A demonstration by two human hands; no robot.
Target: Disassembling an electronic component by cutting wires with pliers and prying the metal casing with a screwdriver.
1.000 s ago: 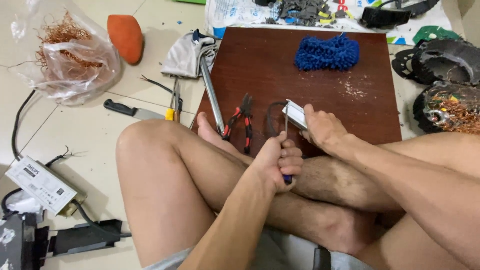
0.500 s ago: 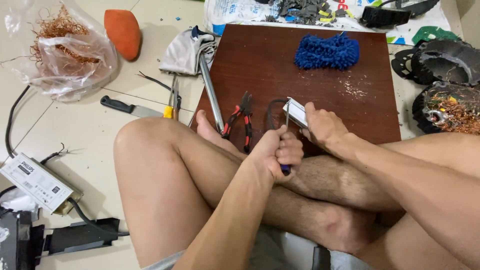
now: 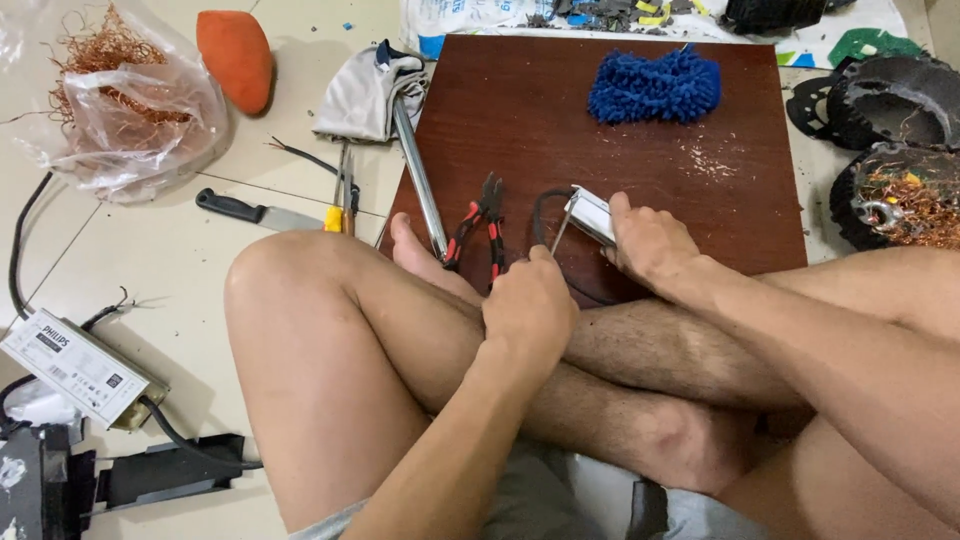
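My right hand (image 3: 650,245) grips a small white and silver box (image 3: 590,215) and presses it against the dark brown wooden board (image 3: 600,150). A black cable (image 3: 540,215) loops out of the box. Closed in a fist, my left hand (image 3: 530,315) holds a thin screwdriver, whose metal shaft (image 3: 556,232) rises to the box's left end. Both hands rest over my crossed legs. Red-handled pliers (image 3: 480,225) lie on the board just left of my left hand.
A blue fluffy pad (image 3: 655,85) lies at the board's far end, a metal rod (image 3: 418,180) along its left edge under a grey cloth (image 3: 365,95). Knife (image 3: 250,212), bag of copper wire (image 3: 120,100), orange lump (image 3: 235,58), cabled white box (image 3: 75,365) left. Black round parts (image 3: 890,100) right.
Both hands keep their grips on the box and the screwdriver. The screwdriver's blue handle end, seen under my left fist before, is now hidden.
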